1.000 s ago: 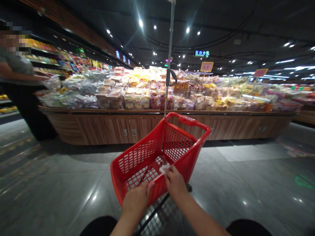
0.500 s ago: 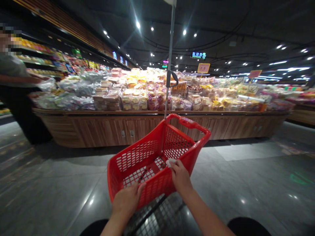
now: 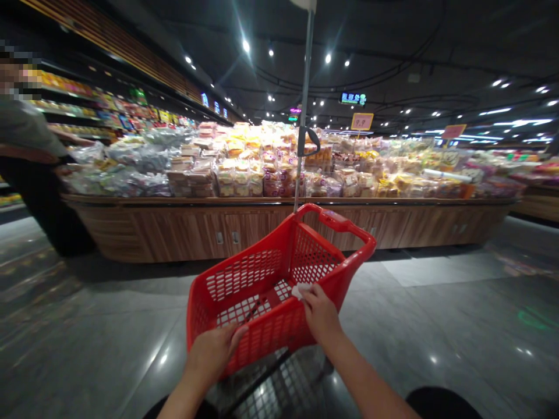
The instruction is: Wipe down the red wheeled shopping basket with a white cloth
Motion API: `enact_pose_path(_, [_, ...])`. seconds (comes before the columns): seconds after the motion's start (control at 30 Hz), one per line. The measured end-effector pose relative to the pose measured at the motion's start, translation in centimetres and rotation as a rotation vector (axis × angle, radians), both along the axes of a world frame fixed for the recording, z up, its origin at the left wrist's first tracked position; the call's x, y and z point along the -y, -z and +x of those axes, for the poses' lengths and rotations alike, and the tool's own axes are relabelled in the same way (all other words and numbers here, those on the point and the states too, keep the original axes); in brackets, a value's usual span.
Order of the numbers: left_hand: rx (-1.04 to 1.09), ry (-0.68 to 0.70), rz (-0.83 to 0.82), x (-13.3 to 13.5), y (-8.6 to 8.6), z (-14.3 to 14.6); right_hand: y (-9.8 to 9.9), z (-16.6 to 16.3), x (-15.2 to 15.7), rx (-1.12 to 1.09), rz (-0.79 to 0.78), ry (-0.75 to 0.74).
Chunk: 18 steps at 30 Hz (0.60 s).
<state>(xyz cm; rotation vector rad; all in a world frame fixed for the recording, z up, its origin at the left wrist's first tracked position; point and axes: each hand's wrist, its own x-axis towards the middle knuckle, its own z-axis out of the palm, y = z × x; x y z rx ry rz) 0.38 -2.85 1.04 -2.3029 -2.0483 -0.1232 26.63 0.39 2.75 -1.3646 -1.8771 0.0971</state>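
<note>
A red plastic shopping cart (image 3: 271,337) stands in front of me at an angle, its handle toward the far right. My left hand (image 3: 212,352) is closed over the cart's near rim, toward the front left. A crumpled white tissue or cloth (image 3: 300,290) is pinched in my right hand (image 3: 321,311), which rests at the same near rim farther right. The inside of the basket shows its grid floor and a dark strip lying along it. Part of my left fingers is hidden behind the rim.
Beyond the cart runs a wood-panelled display counter (image 3: 262,227) piled with packaged foods (image 3: 240,169). A grey pole (image 3: 305,87) with a dark grip rises behind the cart. At the far left a person (image 3: 39,186) stands beside the counter. Grey tiled floor (image 3: 437,326) lies around.
My left hand has shifted left along the rim, and the cart's front end has moved slightly left. The tissue or cloth in my right hand shows a little more. The person's arm has moved.
</note>
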Motion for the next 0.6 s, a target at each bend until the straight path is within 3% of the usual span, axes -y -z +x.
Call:
enact_pose_path(0.23, [0.027, 0.010, -0.023, -0.4, -0.6, -2.2, -4.1, 9.4, -2.2, 0.035, 0.103, 0.329])
enact_pose_path(0.33, [0.045, -0.071, -0.039, -0.5, -1.7, -2.0, -4.9, 11.6, -2.3, 0.027, 0.117, 0.402])
enact_pose_path(0.43, [0.082, -0.068, 0.049, -1.1, -3.3, 0.3, -4.4, 10.0, -1.8, 0.050, 0.082, 0.348])
enact_pose_path(0.53, [0.188, 0.068, 0.152, -2.4, -4.5, 4.9, -3.3, 6.0, -1.0, 0.106, 0.019, 0.253])
enact_pose_path(0.6, [0.201, 0.116, 0.132, -3.5, -4.7, 8.1, -2.7, 3.5, -0.4, 0.152, -0.018, 0.179])
